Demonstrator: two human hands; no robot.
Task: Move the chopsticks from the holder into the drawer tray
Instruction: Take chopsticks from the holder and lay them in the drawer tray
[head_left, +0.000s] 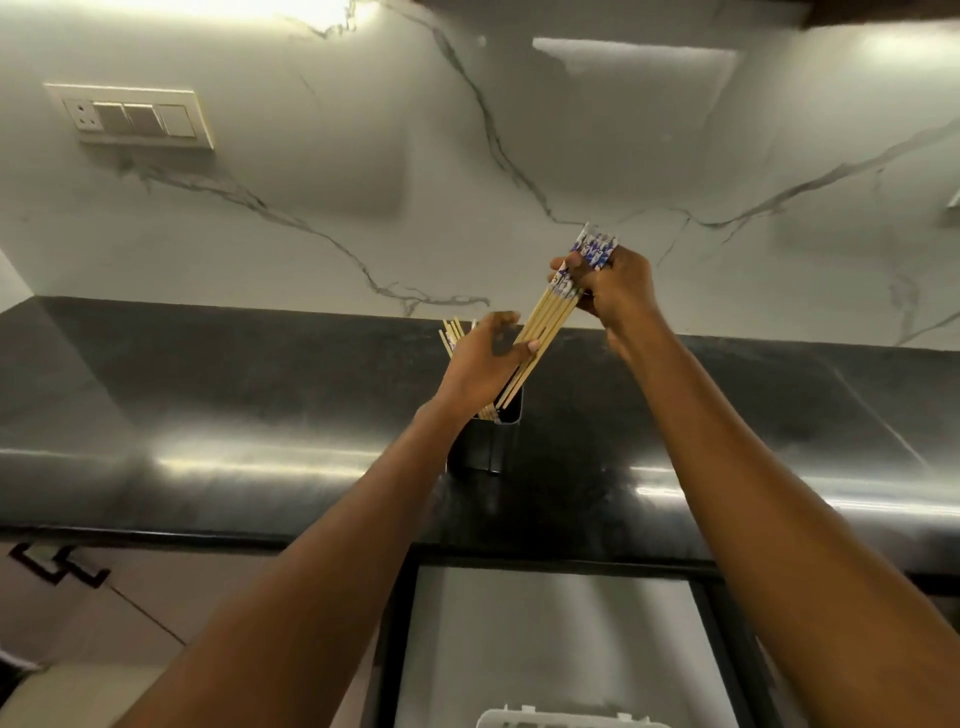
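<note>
- Your right hand (605, 286) was closed round the printed tops of a bundle of pale wooden chopsticks with blue-and-white tops (550, 317). It held the bundle at a slant, with the tops up and away from you and the tips down toward your other hand.
- Your left hand (485, 358) sat lower and nearer you. Its thumb and fingers curled loosely round the bare shafts of the same bundle, so both hands had hold of it.
- The bundle's tips were at the mouth of the black rectangular holder (483, 447), which stood on the dark polished table (208, 415) just below your left wrist. I cannot tell whether the tips had cleared the rim.
- A few more wooden sticks (451, 332) leaned in the holder on the far side of your left hand.
- Both forearms reached out almost straight, the right raised higher than the left and bent at the wrist.
- I judged the step in hand to be drawing the bundle out. To do it well, you needed to pull along the line of the sticks until the tips were free, with your left hand keeping the shafts pressed together so none fanned out or slid.
- The black holder looked light, so a sideways drag could have tipped it.
- The white plastic tray (561, 719) showed only its rim in the open drawer (550, 623), well below both hands and nearer you. The bundle needed to come down toward your body, turned level, and be laid lengthwise.
</note>
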